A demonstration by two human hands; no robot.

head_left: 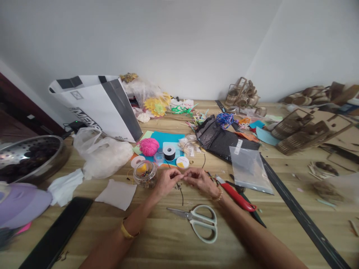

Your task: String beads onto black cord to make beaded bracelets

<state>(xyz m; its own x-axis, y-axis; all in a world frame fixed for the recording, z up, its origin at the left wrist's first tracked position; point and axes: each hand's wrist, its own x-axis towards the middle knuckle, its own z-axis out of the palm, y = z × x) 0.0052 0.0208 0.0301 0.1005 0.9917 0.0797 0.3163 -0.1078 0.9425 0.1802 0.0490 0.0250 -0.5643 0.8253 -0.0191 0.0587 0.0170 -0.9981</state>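
Note:
My left hand (169, 180) and my right hand (201, 180) meet fingertip to fingertip above the table, both pinched closed. A thin black cord (182, 197) passes at their fingers, with one end dangling below them; the exact grip is too small to see. Behind the hands stands a spool of black cord (169, 152). Left of my left hand is a clear jar of small beads (145, 174). Scissors with pale handles (204, 223) lie open on the table below my hands. Red-handled pliers (235, 195) lie beside my right forearm.
A pink yarn ball (149, 147) and a round white-and-yellow label (182, 162) lie near the spool. Farther left are a white paper bag (98, 108) and a metal colander (53, 147). A clear plastic pouch (250, 170) and wooden baskets (308, 129) are on the right.

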